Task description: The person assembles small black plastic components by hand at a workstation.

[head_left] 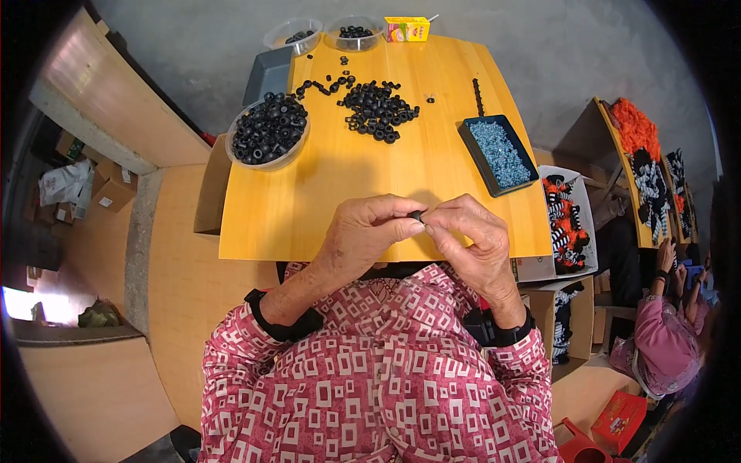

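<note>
Above the near edge of the table, my left hand (363, 231) pinches a small black round part (416, 216) between thumb and forefinger. My right hand (472, 235) meets it from the other side, thumb and forefinger pressed together right at the part. Whatever lies between the right fingertips is too small to make out. Beyond my hands, a loose pile of similar black parts (380, 110) lies on the table. A clear round tub (268, 163) heaped with more of them stands at the left. To the right, a black tray (494, 190) holds many tiny blue-grey pieces.
Two clear bowls (353, 44) with black parts and a yellow drink carton (407, 29) stand at the far edge. A grey tray (268, 76) sits behind the tub. Right of the table is a white box (575, 231) of orange and striped items; another person (668, 343) sits beyond.
</note>
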A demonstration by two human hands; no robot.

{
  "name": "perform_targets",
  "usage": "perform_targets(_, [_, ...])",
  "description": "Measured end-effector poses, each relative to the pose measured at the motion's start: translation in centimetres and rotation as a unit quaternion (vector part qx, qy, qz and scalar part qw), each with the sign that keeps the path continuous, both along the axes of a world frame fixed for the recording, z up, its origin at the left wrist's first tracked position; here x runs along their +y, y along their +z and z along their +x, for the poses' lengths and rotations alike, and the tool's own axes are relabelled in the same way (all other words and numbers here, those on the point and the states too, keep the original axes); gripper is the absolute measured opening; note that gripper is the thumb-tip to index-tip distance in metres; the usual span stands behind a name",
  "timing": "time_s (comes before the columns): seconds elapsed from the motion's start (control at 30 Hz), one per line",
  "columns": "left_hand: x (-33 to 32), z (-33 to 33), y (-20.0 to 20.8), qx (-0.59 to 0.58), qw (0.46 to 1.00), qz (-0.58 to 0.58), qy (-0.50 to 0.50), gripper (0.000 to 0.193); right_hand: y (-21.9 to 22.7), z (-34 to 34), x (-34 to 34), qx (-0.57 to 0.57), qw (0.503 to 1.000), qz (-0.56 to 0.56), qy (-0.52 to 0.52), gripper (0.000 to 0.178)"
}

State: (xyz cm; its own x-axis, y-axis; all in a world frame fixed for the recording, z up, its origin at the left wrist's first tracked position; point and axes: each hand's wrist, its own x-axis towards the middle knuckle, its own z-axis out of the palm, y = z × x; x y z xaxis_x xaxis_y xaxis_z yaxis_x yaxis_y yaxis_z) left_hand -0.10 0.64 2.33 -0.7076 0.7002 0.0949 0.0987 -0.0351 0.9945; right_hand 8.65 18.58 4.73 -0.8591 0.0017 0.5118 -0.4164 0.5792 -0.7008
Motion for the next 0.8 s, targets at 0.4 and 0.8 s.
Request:
perform_targets(0.4, [0.4, -0.2, -0.3, -0.238, 0.968, 0.076, -0.029, 0.022, 0.2, 0.1, -0.1, 0.001, 0.999, -0.029, -0.032, 0.011])
perform_targets(0.8, [0.5, 0.4, -0.3, -0.248, 0.967, 0.047, -0.04, 0.023, 0.0, 0.8, 0.0, -0.006, 0.999, 0.017, -0.041, 0.014])
